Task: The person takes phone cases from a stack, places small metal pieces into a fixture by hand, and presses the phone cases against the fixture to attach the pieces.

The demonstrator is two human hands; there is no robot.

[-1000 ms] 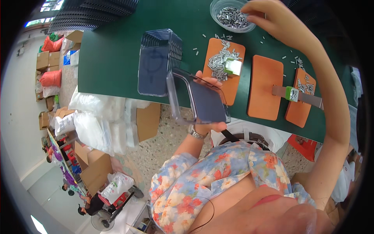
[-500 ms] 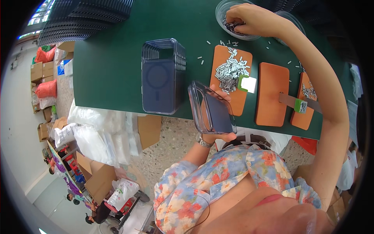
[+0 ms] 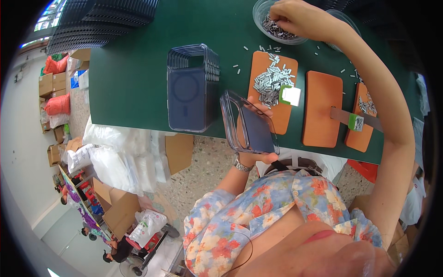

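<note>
The light, stiff, slippery clear plastic phone case [image 3: 249, 123] at frame centre is clamped by its edges in the left hand [image 3: 256, 138], while small metal pieces in the clear round bowl [image 3: 263, 21] at upper right are pinched by the right hand [image 3: 295, 16].

Person seen from above, wearing a short-sleeved floral top [image 3: 258, 207]: pale blue-white ground, orange-red blossoms, loose sleeves, open neckline. Silver metal watch [image 3: 242, 165] circles the wrist just below the left hand [image 3: 253, 138], above the top's sleeve. Right hand [image 3: 295, 16] and both forearms bare, no gloves or rings discernible. Dark strap [image 3: 281, 165] lies just above the top's upper hem.
</note>
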